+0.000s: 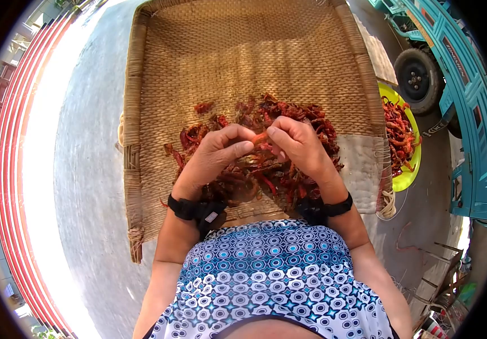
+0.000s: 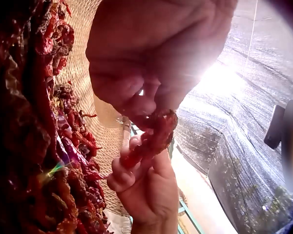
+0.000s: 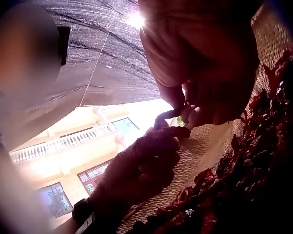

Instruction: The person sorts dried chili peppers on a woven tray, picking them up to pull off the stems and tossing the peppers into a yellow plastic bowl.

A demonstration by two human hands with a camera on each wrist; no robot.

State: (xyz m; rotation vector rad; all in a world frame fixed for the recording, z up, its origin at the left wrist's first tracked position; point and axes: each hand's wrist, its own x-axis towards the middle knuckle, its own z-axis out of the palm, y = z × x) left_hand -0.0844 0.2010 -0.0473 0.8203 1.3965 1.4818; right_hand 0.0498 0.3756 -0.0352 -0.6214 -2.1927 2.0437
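A wrinkled, dried red chili pepper (image 1: 260, 138) is held up between both hands, above a pile of similar peppers. The left hand (image 1: 212, 153) pinches one end between thumb and fingertips. From the other side, the right hand (image 1: 305, 150) grips it with thumb and curled fingers. The left wrist view shows the pepper (image 2: 158, 136) spanning the short gap between the hands; in the right wrist view it is dark and partly covered by fingers. Dried red chili peppers (image 1: 260, 183) lie heaped on the woven mat (image 1: 243, 51) below, partly hidden by the forearms.
The mat has a raised, rolled rim (image 1: 135, 96). To its right, a yellow-green basin (image 1: 406, 179) holds more red peppers. A teal vehicle (image 1: 475, 101) with a black wheel (image 1: 418, 76) stands beyond it. Concrete ground (image 1: 94, 141) lies to the left.
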